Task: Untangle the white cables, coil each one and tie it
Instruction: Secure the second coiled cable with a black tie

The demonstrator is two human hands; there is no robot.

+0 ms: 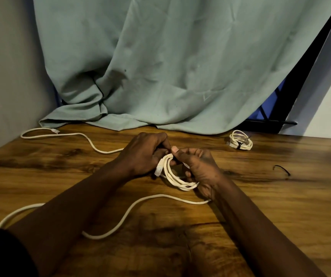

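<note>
A grey-green curtain drapes onto the back edge of a wooden table, beside a grey wall

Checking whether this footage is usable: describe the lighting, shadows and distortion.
Head view: dim, warm light, sheen on the wooden table at right; the left hand and right hand are dark, so their grip on the half-wound coil reads poorly; the wide-angle lens slants the window frame.

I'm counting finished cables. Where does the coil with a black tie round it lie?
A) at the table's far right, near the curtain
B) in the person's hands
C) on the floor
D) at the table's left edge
A: the tied coil lies at the far right of the table, a black tie round it; the left hand and right hand grip a second coil.
</note>
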